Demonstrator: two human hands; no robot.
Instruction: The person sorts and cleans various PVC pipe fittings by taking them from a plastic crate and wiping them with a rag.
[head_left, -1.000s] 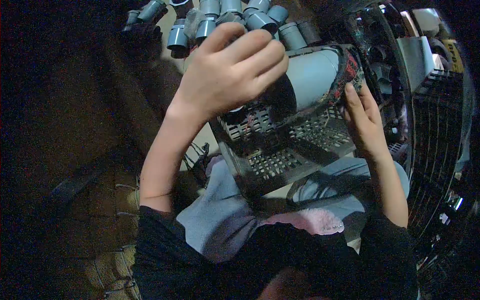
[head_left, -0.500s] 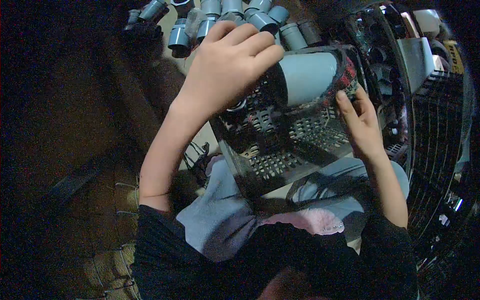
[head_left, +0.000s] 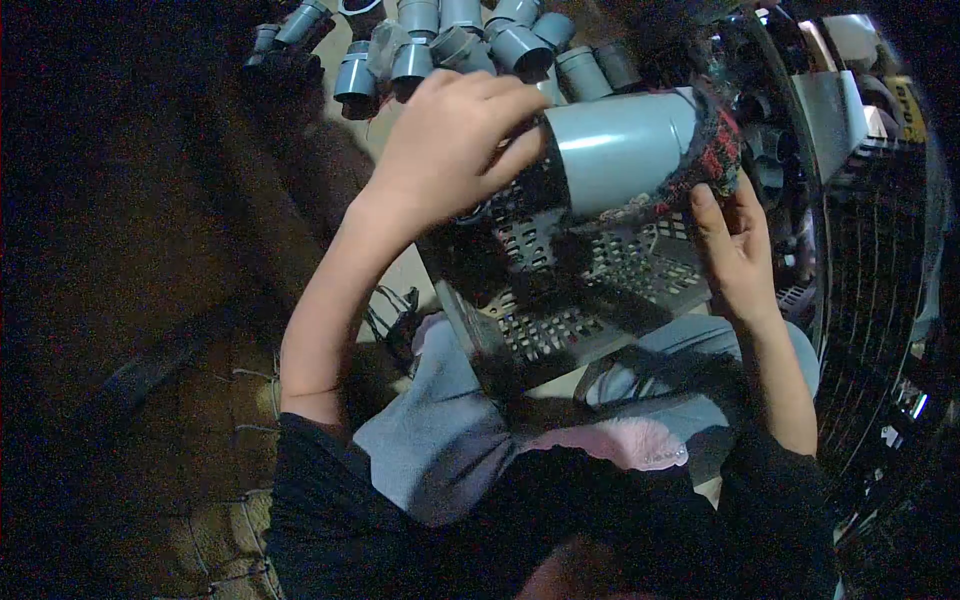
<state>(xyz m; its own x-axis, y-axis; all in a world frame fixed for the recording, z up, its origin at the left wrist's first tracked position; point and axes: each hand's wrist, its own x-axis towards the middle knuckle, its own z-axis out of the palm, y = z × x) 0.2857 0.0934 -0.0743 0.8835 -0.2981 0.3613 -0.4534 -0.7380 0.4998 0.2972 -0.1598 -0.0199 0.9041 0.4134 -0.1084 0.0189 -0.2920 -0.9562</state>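
Our right hand (head_left: 738, 250) pinches patterned cloth (head_left: 718, 158) on the grey pipe (head_left: 625, 150); left hand (head_left: 450, 140) has curled fingers, can't tell if gripping. Probably stiff, light, slick: we'd hold both ends.

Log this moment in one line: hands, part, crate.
left hand: at dark end of grey cylinder; right hand: at red-black cloth by other end; slotted crate: below cylinder in view

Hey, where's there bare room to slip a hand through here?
Probably over the near part of the perforated crate, below the gray cylinder and between the left forearm and right hand. A narrow pale strip also shows between that forearm and the crate's left edge. It's crowded beyond the left hand, where gray fittings cluster.
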